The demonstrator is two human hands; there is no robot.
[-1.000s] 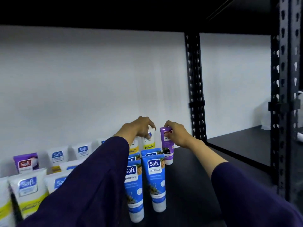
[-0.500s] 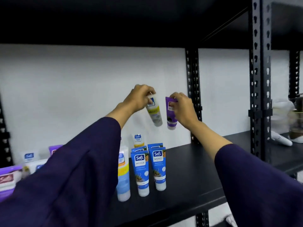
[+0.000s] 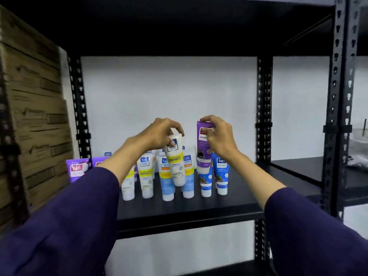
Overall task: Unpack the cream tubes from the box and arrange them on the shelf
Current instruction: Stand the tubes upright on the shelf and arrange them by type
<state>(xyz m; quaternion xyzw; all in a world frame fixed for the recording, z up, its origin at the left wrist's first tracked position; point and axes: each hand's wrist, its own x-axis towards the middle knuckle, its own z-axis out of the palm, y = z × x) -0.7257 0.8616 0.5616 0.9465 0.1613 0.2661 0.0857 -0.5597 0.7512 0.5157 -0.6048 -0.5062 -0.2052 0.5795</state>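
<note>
Cream tubes in white, yellow, blue and purple plastic (image 3: 166, 177) mostly stand arranged on the black metal shelf (image 3: 235, 198), while the left hand (image 3: 159, 134) pinches a white-and-yellow tube (image 3: 177, 166) and the right hand (image 3: 219, 136) a purple one (image 3: 203, 154), both unplaced above the row.

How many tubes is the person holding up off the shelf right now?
2. The left hand holds a white and yellow tube; the right hand holds a purple tube. Both hang cap down above the standing tubes.
</note>
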